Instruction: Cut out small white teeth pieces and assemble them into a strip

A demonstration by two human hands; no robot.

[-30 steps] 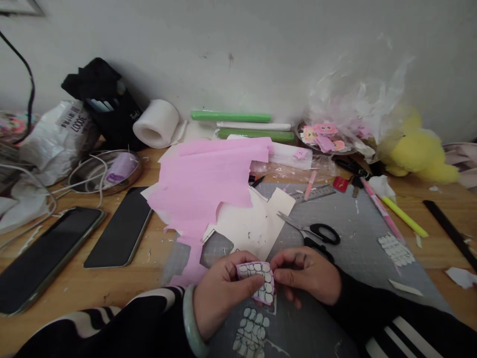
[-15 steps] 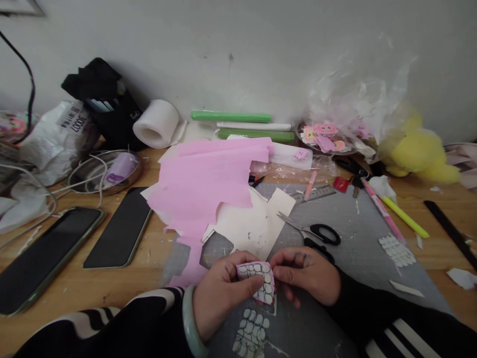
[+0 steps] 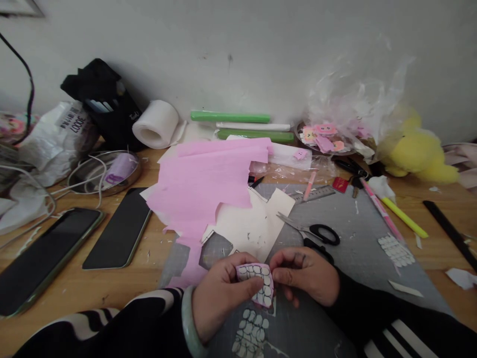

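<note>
Between thumb and fingers, my left hand [image 3: 233,283] grips a small paper piece [image 3: 267,287] with a pink edge and rows of white rounded shapes outlined in dark lines. At its right edge, my right hand [image 3: 307,276] is closed in a pinch, thumb against forefinger. Below the hands, a similar cluster of pale rounded cutouts [image 3: 250,332] lies on the grey cutting mat [image 3: 313,328]. Black-handled scissors [image 3: 324,233] rest just beyond my right hand. A large torn pink paper sheet [image 3: 201,184] overlies cream paper [image 3: 249,226] past my left hand.
Two phones [image 3: 117,231] lie at left, near a metal dish [image 3: 137,171] with cables. Toilet paper [image 3: 156,124] and green rolls [image 3: 231,117] stand by the wall. At right are a ruler [image 3: 320,193], a yellow pen [image 3: 406,219] and another cutout cluster [image 3: 396,252].
The paper piece has tipped very slightly in my fingers. Both hands keep nearly the same place and grip; the surrounding things have not moved.
</note>
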